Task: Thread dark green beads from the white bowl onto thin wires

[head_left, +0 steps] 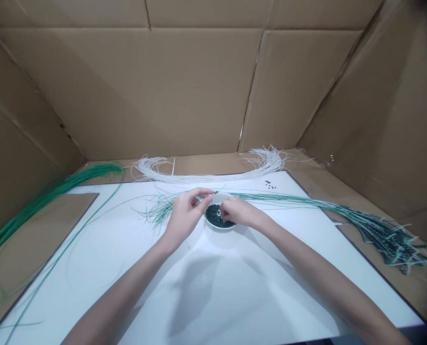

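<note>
My left hand (185, 207) is closed in a pinch on a thin green cord (221, 189), whose tip sticks out past the fingertips above the bowl. Tiny dark beads (216, 192) appear to sit on that cord by the fingertips. Below is a white bowl (219, 228) holding many small dark green beads (212, 214) and a few pale bits. My right hand (237, 211) reaches into the bowl from the right, fingers curled together down among the beads. What its fingertips hold, if anything, is hidden.
Behind the bowl a bundle of green cords (281, 197) runs right to a beaded end (393, 239). White cords (213, 178) curve along the back. Loose green cords (55, 191) lie left. Several dark beads (270, 185) rest on the white tabletop (145, 287); cardboard walls (127, 86) surround it.
</note>
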Tool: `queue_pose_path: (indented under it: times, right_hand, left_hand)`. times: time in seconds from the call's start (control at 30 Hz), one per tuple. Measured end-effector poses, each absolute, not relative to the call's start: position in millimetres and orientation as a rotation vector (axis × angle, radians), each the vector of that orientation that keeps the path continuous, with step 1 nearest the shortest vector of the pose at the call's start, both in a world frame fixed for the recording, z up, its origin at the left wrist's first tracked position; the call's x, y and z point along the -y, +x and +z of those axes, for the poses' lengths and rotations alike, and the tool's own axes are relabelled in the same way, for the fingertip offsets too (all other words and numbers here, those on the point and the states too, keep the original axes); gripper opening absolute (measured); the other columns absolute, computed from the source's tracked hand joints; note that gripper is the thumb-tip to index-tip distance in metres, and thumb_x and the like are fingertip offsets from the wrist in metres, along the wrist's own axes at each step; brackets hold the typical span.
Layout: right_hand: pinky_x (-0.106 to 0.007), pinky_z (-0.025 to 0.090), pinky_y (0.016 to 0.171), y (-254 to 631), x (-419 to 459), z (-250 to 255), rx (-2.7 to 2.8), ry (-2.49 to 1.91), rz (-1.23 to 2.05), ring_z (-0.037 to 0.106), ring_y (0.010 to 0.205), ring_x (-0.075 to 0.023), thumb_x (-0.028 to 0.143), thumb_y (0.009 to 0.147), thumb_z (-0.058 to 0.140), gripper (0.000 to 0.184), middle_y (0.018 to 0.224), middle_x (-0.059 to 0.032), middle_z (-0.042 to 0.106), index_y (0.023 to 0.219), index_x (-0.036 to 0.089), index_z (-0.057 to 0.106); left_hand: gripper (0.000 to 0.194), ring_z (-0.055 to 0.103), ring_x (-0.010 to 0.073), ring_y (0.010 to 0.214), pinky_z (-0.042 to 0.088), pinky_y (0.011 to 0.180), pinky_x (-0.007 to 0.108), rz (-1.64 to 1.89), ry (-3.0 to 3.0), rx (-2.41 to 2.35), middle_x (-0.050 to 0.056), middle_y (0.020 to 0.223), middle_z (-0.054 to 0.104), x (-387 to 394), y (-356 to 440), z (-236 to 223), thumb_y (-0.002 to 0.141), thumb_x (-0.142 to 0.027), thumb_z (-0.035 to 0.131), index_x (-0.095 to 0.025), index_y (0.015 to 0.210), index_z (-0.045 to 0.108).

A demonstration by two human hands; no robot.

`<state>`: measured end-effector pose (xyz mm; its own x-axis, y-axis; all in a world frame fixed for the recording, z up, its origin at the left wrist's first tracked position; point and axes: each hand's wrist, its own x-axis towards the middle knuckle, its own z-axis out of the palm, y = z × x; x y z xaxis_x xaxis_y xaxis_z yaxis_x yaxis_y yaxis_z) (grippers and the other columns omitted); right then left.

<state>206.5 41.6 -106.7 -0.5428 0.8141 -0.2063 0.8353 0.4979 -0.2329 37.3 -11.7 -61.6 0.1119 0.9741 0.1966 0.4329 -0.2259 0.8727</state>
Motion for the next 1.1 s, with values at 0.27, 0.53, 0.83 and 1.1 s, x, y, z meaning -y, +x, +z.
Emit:
queue_pose_path:
  times: [0.27,0.53,0.83,1.1]
  right_hand:
    - [-0.022,0.039,0.057,214.8,-36.5,-87.4,-2.828,1.605,-0.62,0.059,0.06,-0.0153,0.022,0.063,0.067,0.005,0.061,-0.0031,0.067,0.063,0.018,0.069]
    - [-0.026,0.049,0.065,230.1,-24.3,-67.0,-3.074,1.86,-1.777,0.062,0.065,-0.0143,0.028,0.065,0.066,0.018,0.078,-0.0047,0.07,0.078,0.016,0.071]
    - [-0.027,0.05,0.067,230.8,-19.5,-72.3,-2.858,1.71,-2.552,0.062,0.064,-0.0115,0.025,0.062,0.071,0.019,0.074,-0.003,0.069,0.081,0.019,0.07]
    - [-0.026,0.048,0.058,228.9,-19.1,-69.4,-2.698,1.646,-2.842,0.058,0.057,-0.0096,0.022,0.058,0.074,0.012,0.068,-0.0013,0.068,0.069,0.019,0.07]
  left_hand:
    - [0.02,0.043,0.009,0.054,0.035,0.053,0.021,1.04,1.703,-1.355,0.001,0.071,0.062,11.4,35.5,-58.4,0.075,-0.028,0.053,-0.017,0.086,0.065]
    - [0.021,0.053,0.0131,0.067,0.039,0.059,0.022,1.095,1.636,-1.308,0.003,0.077,0.063,7.8,31.6,-61.6,0.075,-0.034,0.054,-0.016,0.082,0.063]
    - [0.019,0.05,0.0114,0.062,0.038,0.058,0.021,1.123,1.682,-1.302,0.002,0.072,0.061,15.1,32.5,-55.6,0.075,-0.033,0.054,-0.016,0.078,0.062]
    - [0.017,0.05,0.0111,0.061,0.039,0.056,0.021,1.102,1.698,-1.281,0.003,0.074,0.063,22.7,35.3,-46.4,0.075,-0.031,0.054,-0.016,0.075,0.062]
